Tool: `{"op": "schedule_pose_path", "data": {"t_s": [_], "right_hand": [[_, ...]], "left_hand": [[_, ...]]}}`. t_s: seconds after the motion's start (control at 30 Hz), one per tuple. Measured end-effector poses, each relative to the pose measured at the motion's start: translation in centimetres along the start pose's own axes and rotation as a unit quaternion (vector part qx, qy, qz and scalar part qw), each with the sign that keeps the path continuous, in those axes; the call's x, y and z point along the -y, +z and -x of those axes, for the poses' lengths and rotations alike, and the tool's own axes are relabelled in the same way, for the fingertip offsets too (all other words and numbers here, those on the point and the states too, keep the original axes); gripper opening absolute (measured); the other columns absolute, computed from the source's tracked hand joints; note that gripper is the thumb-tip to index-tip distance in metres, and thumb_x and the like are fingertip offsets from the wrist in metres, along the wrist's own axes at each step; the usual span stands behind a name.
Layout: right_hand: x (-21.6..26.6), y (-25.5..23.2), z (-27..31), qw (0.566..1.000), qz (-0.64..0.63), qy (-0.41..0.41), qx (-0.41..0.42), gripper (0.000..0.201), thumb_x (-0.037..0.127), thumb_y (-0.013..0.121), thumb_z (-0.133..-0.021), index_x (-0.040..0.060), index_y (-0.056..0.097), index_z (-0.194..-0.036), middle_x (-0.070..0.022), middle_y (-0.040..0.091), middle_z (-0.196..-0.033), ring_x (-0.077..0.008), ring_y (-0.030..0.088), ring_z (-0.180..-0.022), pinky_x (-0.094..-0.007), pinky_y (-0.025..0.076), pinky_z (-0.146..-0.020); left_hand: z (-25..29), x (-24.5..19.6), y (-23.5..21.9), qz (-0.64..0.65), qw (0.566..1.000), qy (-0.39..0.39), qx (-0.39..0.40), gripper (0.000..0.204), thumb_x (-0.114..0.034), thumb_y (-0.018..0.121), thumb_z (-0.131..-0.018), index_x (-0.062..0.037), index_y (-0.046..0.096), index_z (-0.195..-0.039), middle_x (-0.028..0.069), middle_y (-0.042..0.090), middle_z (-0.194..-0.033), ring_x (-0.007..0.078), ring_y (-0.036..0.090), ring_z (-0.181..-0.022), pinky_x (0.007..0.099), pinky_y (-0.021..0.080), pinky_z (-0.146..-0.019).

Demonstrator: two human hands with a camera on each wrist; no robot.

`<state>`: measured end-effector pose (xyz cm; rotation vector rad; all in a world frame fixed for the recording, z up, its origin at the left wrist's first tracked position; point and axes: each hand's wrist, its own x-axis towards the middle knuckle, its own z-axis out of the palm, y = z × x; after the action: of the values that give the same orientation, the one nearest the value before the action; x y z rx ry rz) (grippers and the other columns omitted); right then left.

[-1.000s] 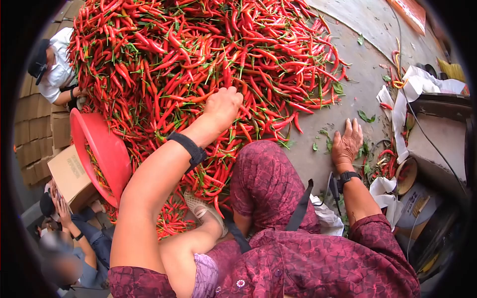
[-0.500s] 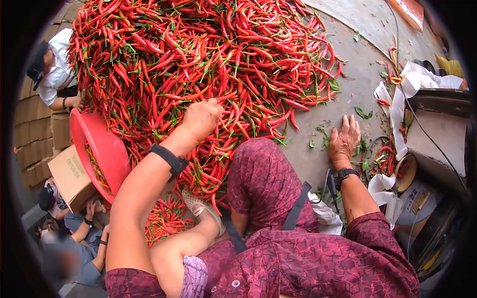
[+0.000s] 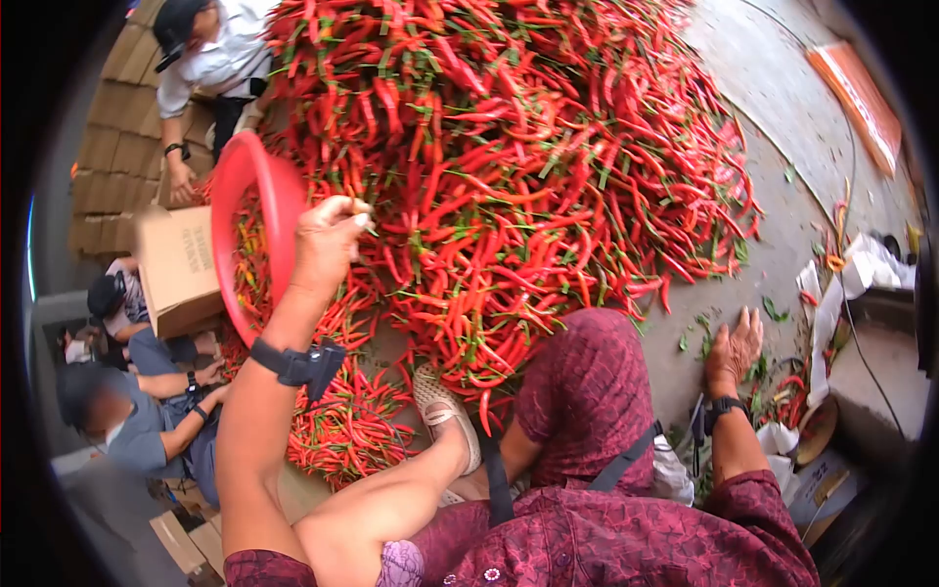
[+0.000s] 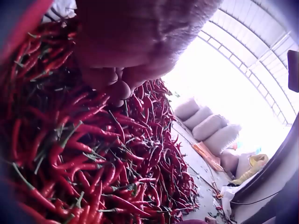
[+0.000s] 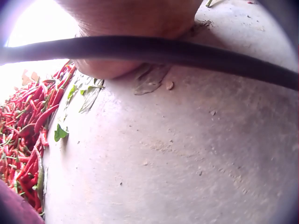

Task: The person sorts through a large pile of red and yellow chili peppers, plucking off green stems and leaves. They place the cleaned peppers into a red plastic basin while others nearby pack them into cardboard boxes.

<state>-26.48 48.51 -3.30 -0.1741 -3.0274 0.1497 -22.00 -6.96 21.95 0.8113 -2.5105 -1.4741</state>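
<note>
My left hand [image 3: 331, 240] is raised beside the red plastic basin [image 3: 280, 186], its fingers curled with a small chili pepper [image 3: 361, 207] pinched at the tips; most of the pepper is hidden. In the left wrist view the curled fingers [image 4: 120, 91] show above the large pile of red chili peppers [image 4: 103, 163]. The basin stands tilted on its side edge, with orange and red peppers [image 3: 249, 259] inside. Far to the right of the pile, my right hand [image 3: 734, 350] rests on the concrete floor [image 5: 187, 154] with fingers straight, close to loose green leaves.
A cardboard box [image 3: 181, 259] stands left of the basin. People [image 3: 161, 401] sit at the left, and a person in a white shirt [image 3: 230, 44] is at the upper left. A smaller heap of peppers [image 3: 347, 440] lies by my foot [image 3: 450, 416]. Sacks [image 4: 210, 127] stand beyond the pile.
My left hand has left the pile and moved left to the basin, with a chili pepper at its fingertips. The head view has turned leftward. My right hand stays on the floor.
</note>
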Motion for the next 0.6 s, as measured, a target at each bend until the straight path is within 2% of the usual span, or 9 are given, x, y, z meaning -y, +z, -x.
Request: {"op": "schedule_pose_path", "data": {"t_s": [0.1, 0.13, 0.23, 0.37, 0.6], "right_hand": [[0.3, -0.3, 0.1, 1.0, 0.02, -0.005, 0.0, 0.056, 0.024, 0.055, -0.083, 0.0129, 0.039, -0.136, -0.0095, 0.031, -0.145, -0.0285, 0.026, -0.135, -0.0418, 0.019, -0.109], [-0.1, -0.1, 0.2, 1.0, 0.024, -0.005, 0.004, 0.056, 0.023, 0.054, -0.084, 0.0124, 0.038, -0.136, -0.0096, 0.03, -0.146, -0.0288, 0.026, -0.134, -0.0418, 0.019, -0.109], [-0.4, 0.4, 0.0, 1.0, 0.012, -0.005, 0.017, 0.054, 0.023, 0.05, -0.086, 0.0101, 0.037, -0.137, -0.0099, 0.029, -0.146, -0.0296, 0.026, -0.134, -0.042, 0.019, -0.109], [-0.7, 0.4, 0.2, 0.999, 0.013, -0.045, -0.002, 0.054, 0.027, 0.045, -0.088, 0.0094, 0.035, -0.138, -0.0105, 0.03, -0.146, -0.0312, 0.026, -0.134, -0.0422, 0.019, -0.11], [-0.8, 0.3, -0.2, 0.998, 0.029, -0.047, 0.013, 0.052, 0.025, 0.043, -0.089, 0.0068, 0.037, -0.137, -0.0149, 0.033, -0.143, -0.0298, 0.029, -0.133, -0.0404, 0.021, -0.109]], "left_hand": [[0.8, 1.0, -8.5, -0.084, 0.985, -0.043, -0.143, 0.014, -0.016, 0.057, -0.088, -0.003, 0.061, -0.085, 0.0018, 0.058, -0.064, 0.0027, 0.042, -0.042, 0.0184, 0.032, -0.039], [1.1, 2.1, -11.1, -0.056, 0.982, -0.048, -0.173, 0.017, -0.017, 0.054, -0.09, -0.0024, 0.06, -0.084, 0.0028, 0.057, -0.062, 0.0043, 0.042, -0.042, 0.0193, 0.032, -0.038], [2.4, 3.3, -15.1, -0.051, 0.965, -0.085, -0.244, 0.017, -0.016, 0.053, -0.091, -0.0019, 0.06, -0.084, 0.0044, 0.057, -0.062, 0.0064, 0.043, -0.041, 0.0209, 0.032, -0.038], [2.0, 5.1, -17.6, -0.069, 0.95, -0.106, -0.284, 0.017, -0.014, 0.056, -0.089, -0.0013, 0.06, -0.079, 0.0064, 0.059, -0.061, 0.008, 0.045, -0.04, 0.0228, 0.033, -0.037], [0.2, 6.5, -18.3, -0.02, 0.958, -0.079, -0.276, 0.011, -0.009, 0.063, -0.083, -0.0028, 0.058, -0.075, 0.0074, 0.058, -0.058, 0.009, 0.047, -0.039, 0.0233, 0.034, -0.033]]}}
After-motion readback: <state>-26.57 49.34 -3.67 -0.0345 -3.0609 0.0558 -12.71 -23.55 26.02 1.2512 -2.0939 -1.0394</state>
